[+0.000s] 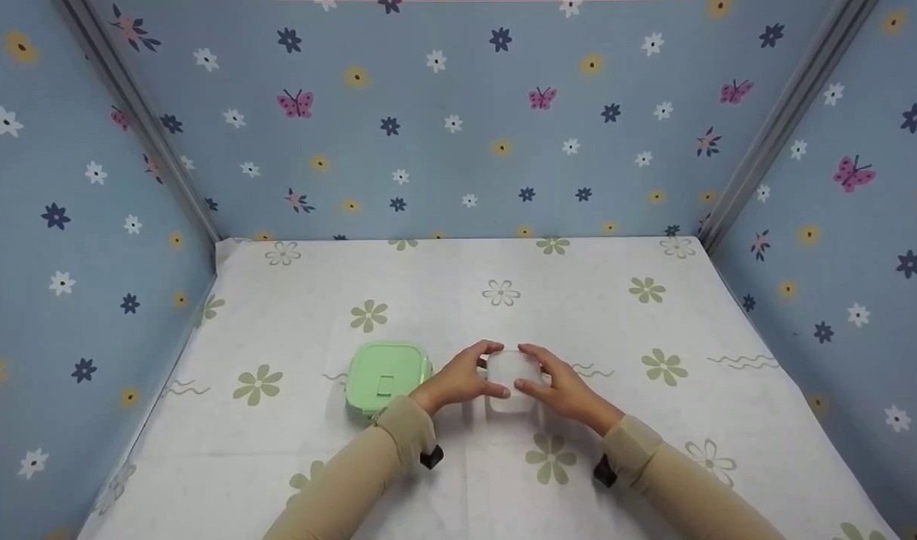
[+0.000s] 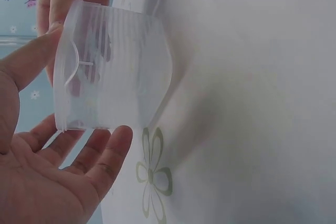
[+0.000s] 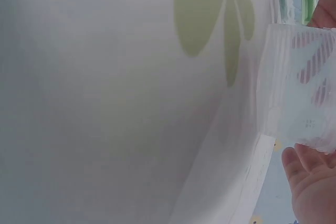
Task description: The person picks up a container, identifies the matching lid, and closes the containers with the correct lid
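A small translucent plastic container, squarish with a lid, stands on the table between my two hands. My left hand holds its left side. In the left wrist view the left thumb presses the lid's edge, while the fingers curve along the ribbed side. On the opposite side, my right hand grips the container with the thumb near the front edge of the lid and fingers toward the back. Seen from the right wrist, the container shows the left hand's fingers through its clear wall.
Left of my hands stands a green-lidded box with clip flaps, partly behind the left wrist. A white cloth with green flowers covers the table. Blue flowered panels enclose the back and both sides.
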The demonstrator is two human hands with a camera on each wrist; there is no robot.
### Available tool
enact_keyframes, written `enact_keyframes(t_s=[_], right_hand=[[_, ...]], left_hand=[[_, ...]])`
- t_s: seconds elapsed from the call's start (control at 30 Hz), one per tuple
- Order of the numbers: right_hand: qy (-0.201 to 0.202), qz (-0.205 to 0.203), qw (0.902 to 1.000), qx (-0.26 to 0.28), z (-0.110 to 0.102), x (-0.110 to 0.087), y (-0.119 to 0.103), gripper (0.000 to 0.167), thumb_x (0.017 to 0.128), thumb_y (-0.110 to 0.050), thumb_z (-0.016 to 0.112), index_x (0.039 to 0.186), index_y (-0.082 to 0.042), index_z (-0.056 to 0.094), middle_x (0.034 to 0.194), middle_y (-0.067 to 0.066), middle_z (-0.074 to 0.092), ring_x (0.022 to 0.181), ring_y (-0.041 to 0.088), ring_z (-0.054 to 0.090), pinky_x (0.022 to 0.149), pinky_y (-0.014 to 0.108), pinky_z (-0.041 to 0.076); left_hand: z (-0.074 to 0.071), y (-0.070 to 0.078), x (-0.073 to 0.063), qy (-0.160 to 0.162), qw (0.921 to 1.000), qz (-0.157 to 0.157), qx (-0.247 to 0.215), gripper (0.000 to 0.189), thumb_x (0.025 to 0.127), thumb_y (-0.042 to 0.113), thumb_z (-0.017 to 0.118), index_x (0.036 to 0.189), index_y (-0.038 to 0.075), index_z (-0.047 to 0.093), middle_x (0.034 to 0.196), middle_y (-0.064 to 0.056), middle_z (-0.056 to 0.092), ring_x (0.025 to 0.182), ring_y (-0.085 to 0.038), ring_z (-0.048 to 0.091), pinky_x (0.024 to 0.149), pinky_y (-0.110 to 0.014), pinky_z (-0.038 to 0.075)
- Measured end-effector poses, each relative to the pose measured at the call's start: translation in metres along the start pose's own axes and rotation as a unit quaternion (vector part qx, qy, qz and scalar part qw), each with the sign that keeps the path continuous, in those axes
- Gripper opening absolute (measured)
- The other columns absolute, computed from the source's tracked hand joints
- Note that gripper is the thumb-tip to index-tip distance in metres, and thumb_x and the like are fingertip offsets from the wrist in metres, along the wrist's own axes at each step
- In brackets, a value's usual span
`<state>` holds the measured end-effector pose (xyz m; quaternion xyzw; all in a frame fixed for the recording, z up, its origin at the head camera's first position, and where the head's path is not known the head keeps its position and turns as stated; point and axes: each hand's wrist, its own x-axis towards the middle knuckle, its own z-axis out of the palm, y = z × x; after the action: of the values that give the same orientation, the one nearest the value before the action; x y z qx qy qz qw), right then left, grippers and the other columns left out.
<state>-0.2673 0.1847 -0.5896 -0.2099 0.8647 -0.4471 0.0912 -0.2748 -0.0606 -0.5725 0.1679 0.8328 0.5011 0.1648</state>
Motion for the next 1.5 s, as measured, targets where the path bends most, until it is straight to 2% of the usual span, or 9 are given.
enact_keyframes(t_s=[0.13,0.23,0.4,0.47,0.63,0.8,1.0,1.33,1.5], right_hand=[[0.040,0.013,0.9989,0.021,0.003,0.002,-0.002,0.067,0.106,-0.024,0.074,0.160,0.002,0.046,0.163,0.025,0.051,0.148,0.046,0.051,0.119,0.064,0.046],[0.097,0.039,0.9941,0.029,0.007,0.006,-0.005,0.053,0.108,-0.020,0.069,0.152,0.006,0.054,0.145,0.026,0.064,0.130,0.041,0.064,0.111,0.058,0.054],[0.170,0.108,0.9790,0.029,0.012,0.014,-0.009,0.033,0.111,-0.024,0.062,0.128,0.002,0.070,0.113,0.015,0.073,0.099,0.024,0.066,0.088,0.037,0.056],[0.181,0.129,0.9746,0.027,0.013,0.017,-0.010,0.031,0.112,-0.026,0.060,0.120,0.002,0.072,0.104,0.012,0.072,0.091,0.021,0.063,0.080,0.032,0.052],[0.190,0.157,0.9689,0.021,0.016,0.019,-0.009,0.036,0.114,-0.026,0.053,0.109,0.004,0.073,0.092,0.010,0.067,0.085,0.021,0.058,0.076,0.033,0.048],[0.184,0.172,0.9673,0.028,0.018,0.021,-0.008,0.039,0.116,-0.028,0.048,0.095,-0.001,0.067,0.083,0.005,0.057,0.080,0.020,0.052,0.072,0.033,0.044],[0.177,0.185,0.9662,0.030,0.019,0.021,-0.010,0.040,0.116,-0.030,0.046,0.091,-0.004,0.064,0.078,0.003,0.053,0.076,0.020,0.051,0.068,0.032,0.043],[0.178,0.172,0.9684,0.029,0.019,0.021,-0.008,0.041,0.116,-0.029,0.047,0.095,0.001,0.067,0.079,0.003,0.052,0.076,0.019,0.050,0.069,0.032,0.043],[0.186,0.131,0.9734,0.031,0.021,0.023,0.005,0.042,0.116,-0.030,0.046,0.082,-0.008,0.058,0.073,-0.001,0.046,0.070,0.017,0.045,0.065,0.031,0.039]], left_hand=[[0.001,-0.001,0.001,0.008,1.0000,0.005,0.000,0.078,0.091,0.022,0.087,0.155,0.000,0.051,0.158,-0.019,0.057,0.136,-0.040,0.061,0.112,-0.056,0.053],[0.003,-0.002,0.001,0.026,0.9996,0.005,0.002,0.065,0.099,0.023,0.078,0.152,-0.003,0.052,0.154,-0.023,0.059,0.132,-0.042,0.063,0.111,-0.057,0.053],[0.012,0.000,0.006,0.086,0.9961,-0.014,0.012,0.045,0.112,0.028,0.056,0.143,-0.004,0.061,0.140,-0.023,0.067,0.122,-0.036,0.067,0.108,-0.053,0.056],[0.019,-0.015,0.020,0.117,0.9925,-0.031,0.015,0.041,0.114,0.031,0.050,0.135,0.001,0.067,0.129,-0.015,0.072,0.115,-0.028,0.068,0.104,-0.048,0.057],[0.035,-0.057,0.050,0.167,0.9847,-0.042,0.025,0.036,0.116,0.033,0.043,0.115,0.011,0.071,0.100,-0.002,0.070,0.093,-0.017,0.062,0.085,-0.035,0.055],[0.038,-0.050,0.041,0.188,0.9816,-0.018,0.029,0.036,0.117,0.031,0.043,0.099,0.009,0.066,0.085,-0.003,0.061,0.080,-0.018,0.055,0.072,-0.035,0.050],[0.048,-0.069,0.051,0.215,0.9747,-0.029,0.053,0.042,0.117,0.035,0.043,0.079,0.018,0.053,0.072,0.005,0.046,0.068,-0.014,0.046,0.062,-0.031,0.041],[0.053,-0.067,0.051,0.238,0.9666,-0.022,0.092,0.044,0.117,0.034,0.043,0.077,0.018,0.054,0.068,0.007,0.045,0.064,-0.014,0.046,0.058,-0.032,0.040],[0.053,-0.063,0.048,0.236,0.9660,0.001,0.106,0.045,0.118,0.031,0.040,0.077,0.017,0.055,0.068,0.007,0.046,0.063,-0.013,0.046,0.058,-0.031,0.042]])
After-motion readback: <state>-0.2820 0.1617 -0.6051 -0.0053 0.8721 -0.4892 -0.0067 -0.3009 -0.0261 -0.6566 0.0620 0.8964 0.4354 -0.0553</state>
